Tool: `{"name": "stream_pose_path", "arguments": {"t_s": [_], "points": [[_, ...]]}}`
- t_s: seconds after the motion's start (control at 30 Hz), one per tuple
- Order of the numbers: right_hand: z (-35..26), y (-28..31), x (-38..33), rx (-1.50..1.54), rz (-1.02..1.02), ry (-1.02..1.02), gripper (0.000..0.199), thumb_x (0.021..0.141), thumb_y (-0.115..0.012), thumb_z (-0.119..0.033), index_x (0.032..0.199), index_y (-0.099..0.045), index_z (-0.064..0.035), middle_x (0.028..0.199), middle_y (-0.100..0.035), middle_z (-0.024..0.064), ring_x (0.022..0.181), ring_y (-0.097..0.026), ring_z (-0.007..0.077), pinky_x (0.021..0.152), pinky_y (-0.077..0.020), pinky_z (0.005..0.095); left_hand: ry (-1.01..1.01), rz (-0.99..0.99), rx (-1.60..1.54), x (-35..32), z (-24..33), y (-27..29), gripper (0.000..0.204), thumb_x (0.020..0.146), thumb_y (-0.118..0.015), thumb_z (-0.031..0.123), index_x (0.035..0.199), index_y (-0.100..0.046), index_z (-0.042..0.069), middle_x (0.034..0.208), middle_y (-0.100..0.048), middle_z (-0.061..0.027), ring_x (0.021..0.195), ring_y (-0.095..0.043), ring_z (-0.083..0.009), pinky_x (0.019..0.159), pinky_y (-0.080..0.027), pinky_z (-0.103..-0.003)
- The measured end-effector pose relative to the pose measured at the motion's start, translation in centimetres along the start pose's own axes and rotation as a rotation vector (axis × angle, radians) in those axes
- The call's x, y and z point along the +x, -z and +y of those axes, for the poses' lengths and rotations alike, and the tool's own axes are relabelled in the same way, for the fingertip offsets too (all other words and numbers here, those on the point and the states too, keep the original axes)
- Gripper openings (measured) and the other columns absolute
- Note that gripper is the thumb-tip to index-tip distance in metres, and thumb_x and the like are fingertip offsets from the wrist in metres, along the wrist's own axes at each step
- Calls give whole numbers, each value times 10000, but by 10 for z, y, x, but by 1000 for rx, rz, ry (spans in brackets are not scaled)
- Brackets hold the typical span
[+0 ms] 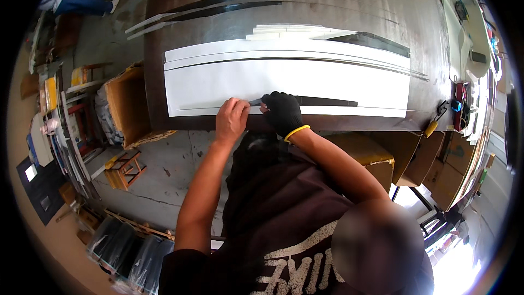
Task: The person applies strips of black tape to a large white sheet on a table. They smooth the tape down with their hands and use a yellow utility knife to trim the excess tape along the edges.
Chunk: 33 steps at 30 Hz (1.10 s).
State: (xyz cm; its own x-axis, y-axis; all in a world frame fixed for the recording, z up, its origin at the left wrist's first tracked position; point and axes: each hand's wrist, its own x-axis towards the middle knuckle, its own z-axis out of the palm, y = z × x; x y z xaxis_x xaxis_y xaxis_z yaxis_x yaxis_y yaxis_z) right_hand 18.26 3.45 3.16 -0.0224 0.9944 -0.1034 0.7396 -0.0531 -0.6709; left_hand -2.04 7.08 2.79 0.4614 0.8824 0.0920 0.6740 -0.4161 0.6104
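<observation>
White sheet [284, 79] lies flat on my dark desk [164, 33]; my bare left hand [231, 120] presses it steady with fingers curled, while my gloved right hand [281, 112] grips a dark strip [322, 101].

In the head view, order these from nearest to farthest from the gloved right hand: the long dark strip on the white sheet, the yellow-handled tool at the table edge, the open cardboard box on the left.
1. Long dark strip: touching the gloved right hand, on the white sheet.
2. Open cardboard box: to the left, beside the table.
3. Yellow-handled tool: far right table edge, only slightly farther.
</observation>
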Motion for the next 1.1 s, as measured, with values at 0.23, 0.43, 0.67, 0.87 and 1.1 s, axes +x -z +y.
{"name": "stream_pose_path", "arguments": {"t_s": [0.23,0.43,0.67,0.87,1.1], "points": [[-17,-11,10,-118,5,-7,105,834,-739,-266,822,-703,-168,838,-691,90,833,-690,322,754,-499,467,28,20,26,1,5,-6,108,918,-751,80,1001,-682,83,993,-640,-87,956,-668,-347,831,-553,-464],[6,0,-1,-285,-50,-14,70,877,-705,-249,883,-740,-188,868,-715,60,860,-706,284,791,-508,456,52,-25,76,2,7,-2,74,942,-723,116,999,-679,100,1003,-648,-82,973,-666,-348,823,-546,-465],[85,81,-48,-448,-98,-136,129,940,-717,-300,944,-748,-174,877,-720,74,887,-713,294,796,-507,468,70,-45,121,-1,7,-8,95,971,-718,135,1031,-656,97,1034,-657,-86,984,-661,-345,831,-541,-462],[158,151,-90,-412,4,-132,94,887,-770,-213,892,-717,-135,845,-709,94,850,-695,326,775,-513,469,102,-79,150,-2,9,-7,111,967,-722,121,1048,-651,93,1050,-659,-91,1006,-658,-351,852,-545,-467],[219,194,-116,-394,34,-149,58,882,-734,-172,854,-697,-138,793,-693,98,815,-692,341,747,-505,494,161,-90,170,-1,18,-5,111,972,-713,108,1064,-652,90,1036,-666,-95,982,-674,-339,832,-555,-457]]}}
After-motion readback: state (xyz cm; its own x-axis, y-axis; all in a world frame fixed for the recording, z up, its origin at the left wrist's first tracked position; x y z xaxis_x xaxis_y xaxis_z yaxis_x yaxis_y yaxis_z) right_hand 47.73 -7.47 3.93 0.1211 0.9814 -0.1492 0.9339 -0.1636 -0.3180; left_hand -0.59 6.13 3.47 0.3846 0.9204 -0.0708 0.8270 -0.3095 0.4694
